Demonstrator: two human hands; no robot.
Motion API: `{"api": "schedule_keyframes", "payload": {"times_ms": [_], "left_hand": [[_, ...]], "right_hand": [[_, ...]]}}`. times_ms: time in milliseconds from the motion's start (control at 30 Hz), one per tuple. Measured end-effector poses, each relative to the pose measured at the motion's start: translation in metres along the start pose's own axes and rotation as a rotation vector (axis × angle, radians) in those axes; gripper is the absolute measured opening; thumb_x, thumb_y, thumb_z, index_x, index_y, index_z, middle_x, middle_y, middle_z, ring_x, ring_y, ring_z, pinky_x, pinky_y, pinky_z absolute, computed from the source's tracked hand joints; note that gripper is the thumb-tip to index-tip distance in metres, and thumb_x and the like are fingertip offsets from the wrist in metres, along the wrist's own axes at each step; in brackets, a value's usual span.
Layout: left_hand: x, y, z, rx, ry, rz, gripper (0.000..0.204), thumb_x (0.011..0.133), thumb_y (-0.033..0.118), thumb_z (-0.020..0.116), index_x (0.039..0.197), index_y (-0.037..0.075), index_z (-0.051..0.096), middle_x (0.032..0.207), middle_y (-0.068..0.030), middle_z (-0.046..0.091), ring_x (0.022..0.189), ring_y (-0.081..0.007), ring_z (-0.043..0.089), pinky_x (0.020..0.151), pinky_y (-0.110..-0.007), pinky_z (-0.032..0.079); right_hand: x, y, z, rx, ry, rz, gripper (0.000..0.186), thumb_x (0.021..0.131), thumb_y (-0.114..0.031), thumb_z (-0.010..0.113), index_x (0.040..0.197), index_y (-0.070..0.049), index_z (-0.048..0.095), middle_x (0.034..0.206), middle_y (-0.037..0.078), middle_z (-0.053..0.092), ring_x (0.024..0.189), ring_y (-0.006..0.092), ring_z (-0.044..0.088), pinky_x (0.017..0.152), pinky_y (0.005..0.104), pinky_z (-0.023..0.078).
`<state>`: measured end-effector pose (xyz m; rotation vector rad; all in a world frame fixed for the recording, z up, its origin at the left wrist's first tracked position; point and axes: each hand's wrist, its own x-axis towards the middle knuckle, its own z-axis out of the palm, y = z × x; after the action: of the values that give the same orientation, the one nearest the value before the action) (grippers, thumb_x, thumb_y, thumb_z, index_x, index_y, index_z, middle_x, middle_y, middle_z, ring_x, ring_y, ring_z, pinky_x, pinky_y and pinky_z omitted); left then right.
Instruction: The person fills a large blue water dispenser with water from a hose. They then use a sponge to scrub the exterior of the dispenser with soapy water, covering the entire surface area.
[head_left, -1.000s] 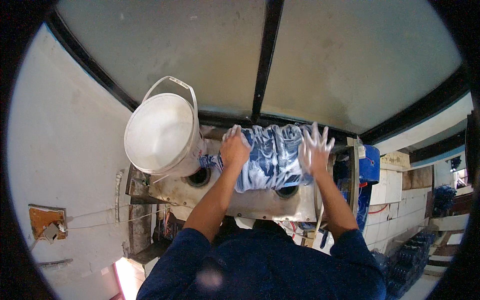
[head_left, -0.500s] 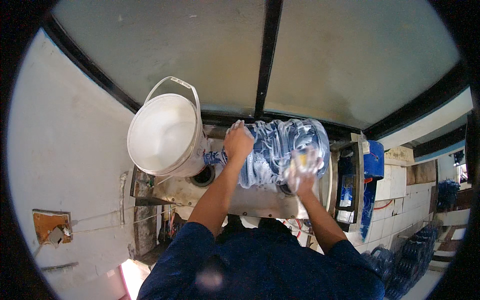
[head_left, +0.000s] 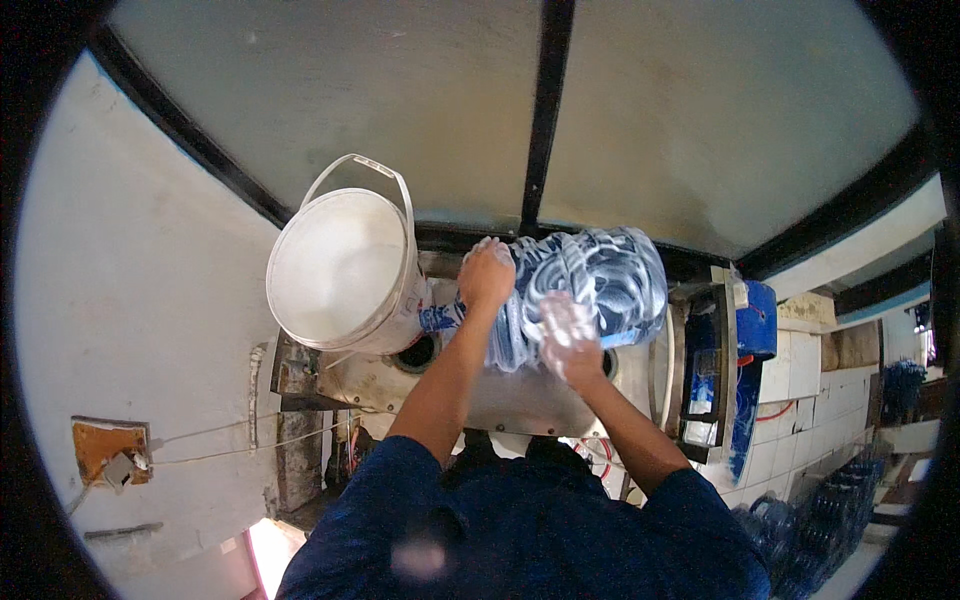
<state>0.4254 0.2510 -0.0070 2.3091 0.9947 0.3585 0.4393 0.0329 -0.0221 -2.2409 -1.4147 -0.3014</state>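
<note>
A large blue water jug (head_left: 625, 285), streaked with white foam, lies on its side on the metal counter (head_left: 510, 405). Its base points right, and its neck end is on the left. My left hand (head_left: 488, 274) is closed over the jug's neck end, with foam on the fingers. Against the jug's near side presses my foam-covered right hand (head_left: 568, 338). The yellow sponge seen in that hand a moment ago is hidden beneath the palm and foam.
A white bucket (head_left: 408, 290) with a raised handle stands left of the jug. Round dark holes (head_left: 416, 354) open in the counter. Behind runs a framed glass panel (head_left: 400, 110). A blue container (head_left: 757, 320) stands to the right, with several jugs (head_left: 825, 520) on the floor.
My right hand has slid left along the jug, from near its base toward the middle. The jug has turned a little, and its foam streaks lie differently. My left hand keeps its hold.
</note>
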Motion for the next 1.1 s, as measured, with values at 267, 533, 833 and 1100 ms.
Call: {"api": "schedule_keyframes", "payload": {"times_ms": [267, 533, 833, 1100], "left_hand": [[-0.018, 0.000, 0.003, -0.147, 0.075, 0.030, 0.051, 0.108, 0.037, 0.033, 0.132, 0.003, 0.064, 0.133, -0.0193, 0.065, 0.125, -0.0388, 0.059, 0.109, -0.047, 0.043], [-0.042, -0.010, -0.010, -0.243, 0.037, 0.005, 0.053, 0.110, 0.038, 0.029, 0.145, 0.006, 0.054, 0.144, -0.0213, 0.057, 0.134, -0.0399, 0.052, 0.113, -0.048, 0.039], [-0.107, 0.001, -0.004, -0.151, 0.128, 0.208, 0.060, 0.108, 0.033, 0.037, 0.157, 0.000, 0.031, 0.155, -0.0251, 0.043, 0.139, -0.0446, 0.045, 0.117, -0.047, 0.035], [-0.093, 0.006, -0.012, -0.006, 0.101, 0.020, 0.059, 0.105, 0.031, 0.045, 0.149, -0.008, 0.040, 0.150, -0.0282, 0.048, 0.143, -0.0420, 0.041, 0.120, -0.048, 0.030]], "right_hand": [[0.110, -0.004, 0.034, -0.161, -0.234, 0.427, 0.064, 0.090, -0.033, 0.063, 0.144, 0.002, 0.053, 0.144, 0.027, 0.054, 0.141, 0.0400, 0.045, 0.119, 0.0563, 0.028], [0.060, -0.022, 0.000, -0.063, -0.069, -0.177, 0.048, 0.096, -0.033, 0.053, 0.132, -0.003, 0.063, 0.143, 0.023, 0.057, 0.137, 0.0374, 0.051, 0.115, 0.0477, 0.039], [0.172, 0.096, 0.160, 0.083, -0.913, 0.160, 0.052, 0.097, -0.041, 0.049, 0.119, 0.001, 0.069, 0.121, 0.029, 0.067, 0.110, 0.0434, 0.067, 0.092, 0.0511, 0.054], [0.082, 0.022, -0.025, -0.085, -0.528, -0.207, 0.055, 0.100, -0.036, 0.046, 0.147, -0.007, 0.050, 0.155, 0.023, 0.044, 0.147, 0.0432, 0.035, 0.118, 0.0601, 0.028]]}}
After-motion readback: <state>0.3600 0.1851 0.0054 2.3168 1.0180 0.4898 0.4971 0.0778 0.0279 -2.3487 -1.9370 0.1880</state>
